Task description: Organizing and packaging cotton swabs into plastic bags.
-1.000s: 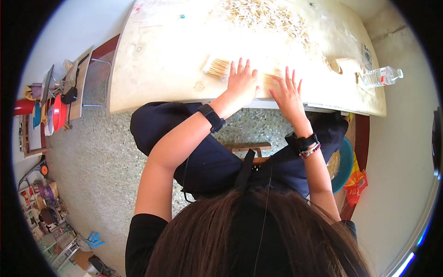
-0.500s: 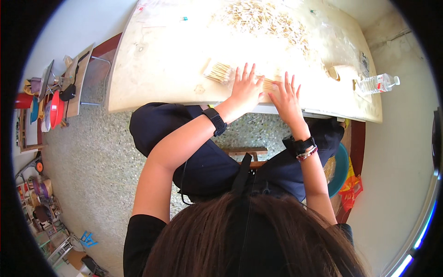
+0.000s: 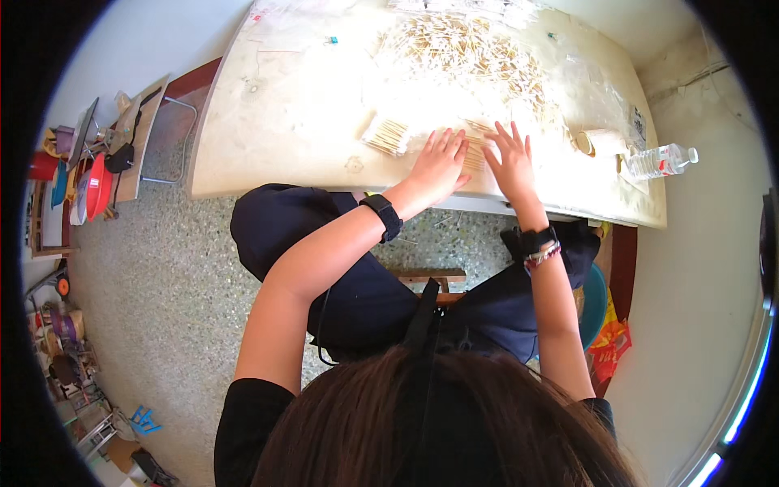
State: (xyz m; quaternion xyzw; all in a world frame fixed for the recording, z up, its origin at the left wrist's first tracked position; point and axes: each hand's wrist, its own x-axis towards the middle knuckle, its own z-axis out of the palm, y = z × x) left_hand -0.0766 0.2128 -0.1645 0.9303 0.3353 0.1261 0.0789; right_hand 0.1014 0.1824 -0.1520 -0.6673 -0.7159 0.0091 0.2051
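- We see a clear plastic bottle (image 3: pixel 659 161) with a white cap and a pale label band, lying on its side at the right edge of the surface (image 3: pixel 284 122).
- Just beside it, nearer the far right corner, lies a small clear packet (image 3: pixel 637 123) with a dark printed patch.
- At the far edge, in the middle, we make out crumpled clear plastic bags (image 3: pixel 466 8), partly cut off.
- We see no signs or screens.

A small row of thin pale sticks (image 3: pixel 475 152) lies flat near the table's (image 3: pixel 284 114) front edge
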